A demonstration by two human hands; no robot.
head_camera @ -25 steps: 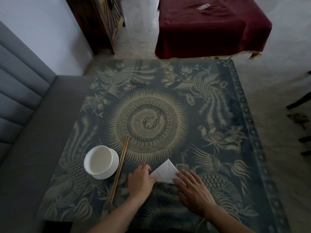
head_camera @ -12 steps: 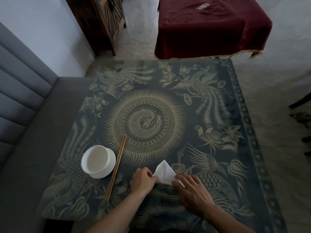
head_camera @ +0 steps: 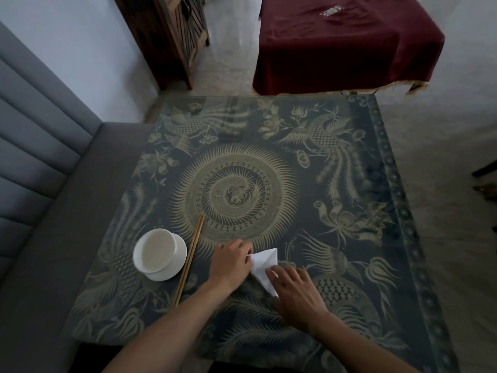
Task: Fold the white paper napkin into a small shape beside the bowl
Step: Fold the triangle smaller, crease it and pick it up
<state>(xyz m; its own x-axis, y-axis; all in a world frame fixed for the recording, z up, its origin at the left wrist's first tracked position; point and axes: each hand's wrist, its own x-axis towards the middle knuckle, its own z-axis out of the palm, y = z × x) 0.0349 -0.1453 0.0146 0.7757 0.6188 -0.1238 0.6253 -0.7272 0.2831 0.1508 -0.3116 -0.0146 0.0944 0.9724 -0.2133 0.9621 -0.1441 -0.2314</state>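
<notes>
A white paper napkin (head_camera: pixel 262 266), folded into a narrow pointed shape, lies on the patterned table near its front edge. My left hand (head_camera: pixel 231 265) pinches the napkin's left edge with curled fingers. My right hand (head_camera: pixel 297 293) lies flat on the napkin's lower right part, fingers pressing it down. To the left stands a white bowl (head_camera: pixel 157 250) on a white saucer (head_camera: pixel 176 270). A pair of wooden chopsticks (head_camera: pixel 189 259) lies between the bowl and my left hand.
The dark table (head_camera: pixel 349 238) has a gold phoenix pattern under glass. A grey padded bench (head_camera: pixel 40 211) runs along the left. Beyond the far edge stand a table with a dark red cloth (head_camera: pixel 347 41) and a wooden cabinet (head_camera: pixel 174 36).
The napkin has gone from a wide triangle to a narrower, turned shape. My left hand moved up to pinch its left edge, and my right hand shifted over its lower part.
</notes>
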